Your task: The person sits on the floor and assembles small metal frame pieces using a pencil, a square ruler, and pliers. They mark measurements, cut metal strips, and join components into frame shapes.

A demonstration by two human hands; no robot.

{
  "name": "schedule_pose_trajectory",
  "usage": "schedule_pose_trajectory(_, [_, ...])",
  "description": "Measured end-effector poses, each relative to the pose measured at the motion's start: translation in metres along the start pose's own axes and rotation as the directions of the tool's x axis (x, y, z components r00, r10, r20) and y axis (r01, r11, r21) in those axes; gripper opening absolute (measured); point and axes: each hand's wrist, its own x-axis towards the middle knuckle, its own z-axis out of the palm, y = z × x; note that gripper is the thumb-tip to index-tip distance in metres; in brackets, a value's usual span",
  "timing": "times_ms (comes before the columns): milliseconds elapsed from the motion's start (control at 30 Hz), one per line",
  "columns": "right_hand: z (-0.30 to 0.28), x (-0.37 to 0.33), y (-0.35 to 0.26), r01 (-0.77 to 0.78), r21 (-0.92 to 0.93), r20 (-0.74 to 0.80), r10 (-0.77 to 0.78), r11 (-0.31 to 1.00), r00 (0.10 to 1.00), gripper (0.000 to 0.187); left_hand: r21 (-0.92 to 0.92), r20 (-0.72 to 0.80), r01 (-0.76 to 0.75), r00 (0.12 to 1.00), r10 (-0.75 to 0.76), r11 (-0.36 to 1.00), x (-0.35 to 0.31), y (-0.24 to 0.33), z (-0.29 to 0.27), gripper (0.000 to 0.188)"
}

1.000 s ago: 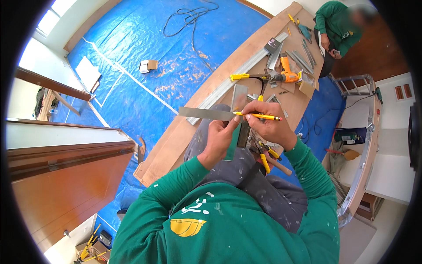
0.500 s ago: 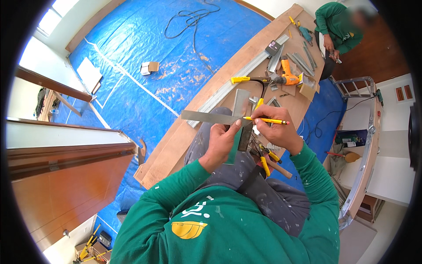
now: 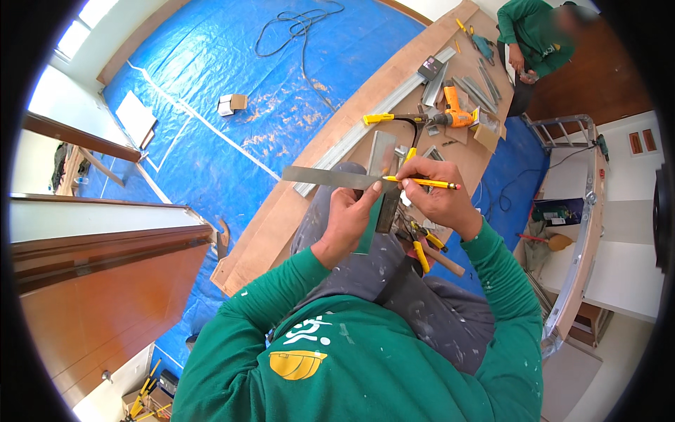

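My left hand [image 3: 346, 219] is closed around a strip of shiny metal channel [image 3: 381, 151], its thumb pressing a try square [image 3: 316, 177] across it. The square's thin blade sticks out to the left, and its dark stock [image 3: 386, 212] lies along the channel's right side. Between the fingertips of my right hand [image 3: 441, 193] is a yellow pencil [image 3: 437, 184], its point at the square's edge by my left thumb and its pink eraser end to the right. Both hands are above my lap, and my fingers cover part of the channel.
A long wooden bench [image 3: 264, 243] bears a metal track [image 3: 404, 105], an orange drill [image 3: 457, 111], a yellow-handled hammer-like tool [image 3: 380, 119] and metal offcuts. Yellow-handled pliers [image 3: 420, 254] lie near my leg. Another person [image 3: 529, 35] is at the far right. Blue sheeting [image 3: 211, 63] covers the floor.
My view has shifted slightly, moving the whole scene a little left and up. The pencil point stays near the square's edge, and my right hand has turned slightly over it.
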Motion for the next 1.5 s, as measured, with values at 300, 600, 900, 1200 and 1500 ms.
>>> schedule_pose_trajectory(300, [0.002,0.003,-0.001,-0.003,0.031,-0.011,0.003,1.000,1.000,0.010,-0.014,0.016,0.025,1.000,-0.025,1.000,0.004,0.002,0.000,0.029])
schedule_pose_trajectory(600, [0.014,0.008,-0.003,0.010,0.091,-0.018,-0.009,0.996,1.000,0.009,-0.048,-0.013,-0.069,0.998,0.069,0.996,0.000,0.006,0.014,0.025])
schedule_pose_trajectory(900, [-0.050,0.026,-0.005,0.119,-0.072,-0.264,-0.134,0.990,0.955,0.013,-0.043,-0.018,0.025,1.000,-0.026,0.999,0.019,-0.003,-0.003,0.034])
schedule_pose_trajectory(1200, [-0.316,0.229,-0.054,-0.125,-0.791,-0.560,-0.628,0.598,0.541,0.028,-0.033,0.008,0.122,0.992,-0.122,0.992,0.014,0.004,-0.002,0.022])
schedule_pose_trajectory(1500, [-0.288,0.159,-0.043,-0.133,-0.884,-0.395,-0.567,0.448,0.722,0.029,-0.033,0.011,0.127,0.992,-0.127,0.991,0.002,0.009,-0.002,0.020])
